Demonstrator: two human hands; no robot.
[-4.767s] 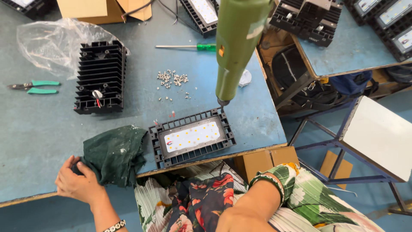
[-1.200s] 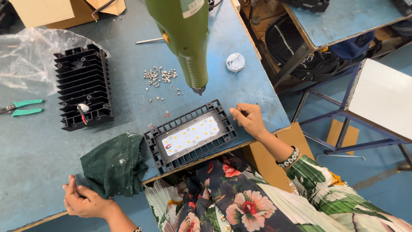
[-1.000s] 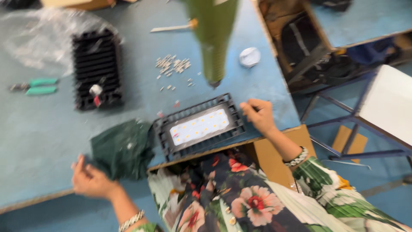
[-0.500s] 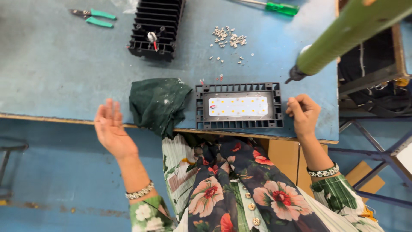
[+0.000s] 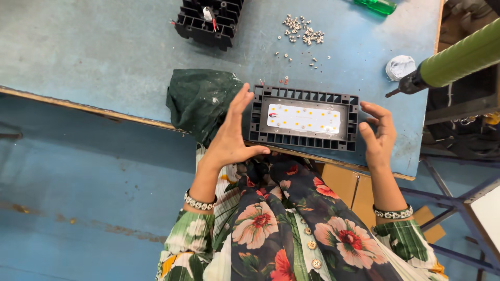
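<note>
LED light housing [image 5: 303, 118] lies at the near edge of the blue table [image 5: 104, 57], long axis left-to-right; left hand [image 5: 229, 136] and right hand [image 5: 378, 136] flank its short ends, both spread wide and empty; left stands marginally closer.

Dressed in a dark floral garment with large pink, red and cream blooms, a row of small round buttons down the front. Green-and-white patterned sleeves. Beaded black-and-white bracelet beside left hand [image 5: 229, 140]; a similar one beside right hand [image 5: 379, 140].
</note>
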